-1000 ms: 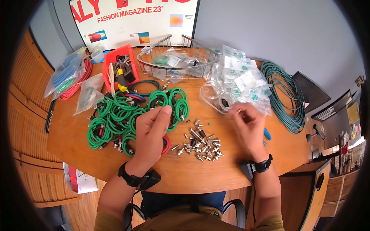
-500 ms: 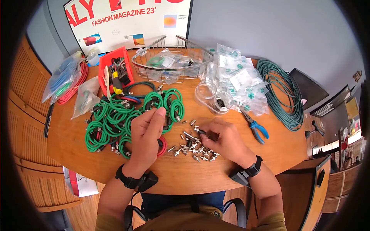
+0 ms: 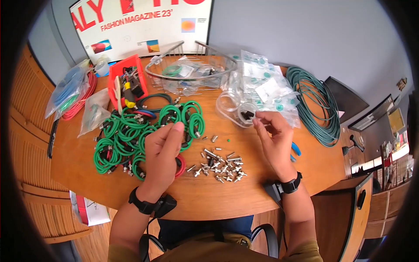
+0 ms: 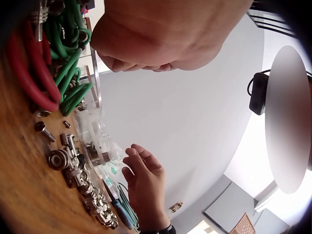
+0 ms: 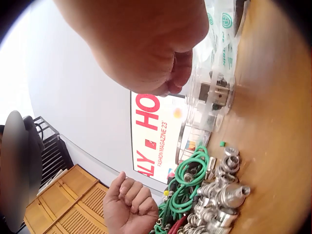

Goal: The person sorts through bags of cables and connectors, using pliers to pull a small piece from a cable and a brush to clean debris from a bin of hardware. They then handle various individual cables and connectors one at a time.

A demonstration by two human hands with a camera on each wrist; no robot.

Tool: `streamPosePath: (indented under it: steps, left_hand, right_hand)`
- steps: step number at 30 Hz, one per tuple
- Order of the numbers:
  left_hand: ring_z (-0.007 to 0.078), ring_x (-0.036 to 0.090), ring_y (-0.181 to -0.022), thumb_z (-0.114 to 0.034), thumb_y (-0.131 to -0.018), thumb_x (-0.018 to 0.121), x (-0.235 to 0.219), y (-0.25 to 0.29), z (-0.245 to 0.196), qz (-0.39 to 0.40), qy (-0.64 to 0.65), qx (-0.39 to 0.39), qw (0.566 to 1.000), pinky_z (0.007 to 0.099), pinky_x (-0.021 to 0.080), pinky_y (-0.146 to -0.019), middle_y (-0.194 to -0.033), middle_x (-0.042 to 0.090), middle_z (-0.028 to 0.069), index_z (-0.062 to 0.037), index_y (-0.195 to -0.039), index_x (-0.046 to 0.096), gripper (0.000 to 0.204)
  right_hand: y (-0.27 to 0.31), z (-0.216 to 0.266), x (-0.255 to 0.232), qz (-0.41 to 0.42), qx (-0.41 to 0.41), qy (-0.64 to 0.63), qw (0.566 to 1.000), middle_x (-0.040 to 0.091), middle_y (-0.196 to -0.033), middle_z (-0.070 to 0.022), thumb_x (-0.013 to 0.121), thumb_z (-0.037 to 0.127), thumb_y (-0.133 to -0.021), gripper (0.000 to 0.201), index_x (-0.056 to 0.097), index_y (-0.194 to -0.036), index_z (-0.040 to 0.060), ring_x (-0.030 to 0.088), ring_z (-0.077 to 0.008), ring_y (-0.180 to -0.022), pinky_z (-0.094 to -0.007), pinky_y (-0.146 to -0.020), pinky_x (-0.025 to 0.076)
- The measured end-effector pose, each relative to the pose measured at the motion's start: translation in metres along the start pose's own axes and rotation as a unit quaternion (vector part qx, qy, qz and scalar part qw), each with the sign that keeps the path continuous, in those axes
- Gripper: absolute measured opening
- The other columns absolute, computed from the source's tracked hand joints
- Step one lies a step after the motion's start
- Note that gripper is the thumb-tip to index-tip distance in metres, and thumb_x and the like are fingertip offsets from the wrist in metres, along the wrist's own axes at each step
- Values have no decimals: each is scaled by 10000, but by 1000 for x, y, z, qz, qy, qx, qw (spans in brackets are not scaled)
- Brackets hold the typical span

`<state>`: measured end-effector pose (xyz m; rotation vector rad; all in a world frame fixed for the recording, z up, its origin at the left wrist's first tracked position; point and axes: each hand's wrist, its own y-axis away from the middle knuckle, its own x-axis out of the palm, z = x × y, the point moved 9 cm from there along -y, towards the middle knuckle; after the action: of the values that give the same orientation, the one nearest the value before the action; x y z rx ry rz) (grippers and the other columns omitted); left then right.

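Note:
My left hand hovers above the table near the green cable coils, its fingers curled in and the thumb laid along them; no object shows in it. In the right wrist view, that hand also shows curled fingers. My right hand is at the near right side of a clear round container with dark and metal pieces inside. Seen from the left wrist, its fingers are loosely bent, with nothing visible between them. Metal connectors lie in a loose pile between the hands.
A wire basket stands at the back beside clear plastic bags. A red bin holds tools. Dark green cable is coiled at the right, near blue-handled pliers. A red cable lies by my left hand.
My right hand reached to the connector pile, took hold of a black-and-metal connector, then moved back to the clear container; that connector is gone from the pile. My left hand kept its curled pose.

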<state>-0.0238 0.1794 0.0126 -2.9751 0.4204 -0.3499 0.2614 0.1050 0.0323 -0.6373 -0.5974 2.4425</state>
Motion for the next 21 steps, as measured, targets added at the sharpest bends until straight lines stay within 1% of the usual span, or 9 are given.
streamPosePath:
  steps: [2,3,5,6,9,10,19,20,21]
  left_hand:
    - [30,255,-551,-208,-1098,589,4,-1,-4,-6,-15,10,1000,268,178,-506,-640,351,-80,-107,-716,480,410]
    - [30,255,-551,-208,-1098,589,-1,-1,-5,-16,-21,11,1000,268,178,-506,-640,351,-80,-107,-716,480,410]
    - [25,348,-665,-215,-1103,599,2,-2,-3,14,-21,-3,1000,267,278,-578,-684,414,-78,-19,-747,525,412]
    - [30,353,-666,-220,-1102,601,4,-3,-5,10,-11,-2,1000,273,283,-581,-687,415,-78,-23,-741,506,422]
    - [32,349,-662,-222,-1101,601,1,-4,-1,18,-20,-5,1000,274,281,-578,-684,420,-76,-27,-735,501,426]
    - [32,345,-660,-225,-1102,599,2,-3,-1,20,-23,-5,1000,276,279,-577,-683,418,-76,-29,-735,497,429]
    - [29,337,-670,-192,-1105,592,3,-1,-8,20,-16,6,1000,272,278,-576,-684,412,-71,-22,-737,489,418]
    - [22,231,-570,-182,-1098,584,7,-1,-11,11,-9,26,1000,271,168,-510,-648,335,-84,-97,-699,448,431]
    - [22,231,-570,-182,-1098,584,8,-1,-11,14,-7,28,999,271,168,-510,-648,335,-84,-97,-699,448,431]
  right_hand:
    - [9,5,22,126,-2,46,991,730,-957,-118,773,-24,-920,147,758,-1066,-14,704,-174,-773,-311,-660,566]
    - [13,12,30,134,-4,36,990,730,-957,-118,773,-24,-920,147,758,-1066,-14,704,-174,-773,-311,-660,566]
    - [29,31,59,273,-47,63,959,715,-903,-134,772,-10,-913,136,763,-1049,-2,684,-224,-738,-336,-640,544]
    - [34,41,70,301,-51,36,952,714,-938,-158,777,24,-911,151,766,-1062,10,694,-307,-756,-377,-661,554]
    - [43,50,91,337,-80,38,937,721,-967,-147,781,19,-918,206,768,-1123,19,703,-284,-780,-375,-689,556]
    - [43,52,97,347,-82,68,932,697,-969,-152,775,64,-926,192,769,-1115,33,699,-349,-815,-421,-716,567]
    - [45,46,124,372,-74,165,910,644,-978,-182,711,129,-956,150,696,-1057,18,672,-419,-901,-512,-776,553]
    - [45,41,123,369,-73,169,911,644,-978,-182,711,129,-956,150,696,-1057,18,672,-419,-901,-512,-776,553]
    - [43,38,122,360,-64,132,921,653,-966,-168,706,121,-971,146,689,-1066,12,684,-385,-873,-485,-762,558]
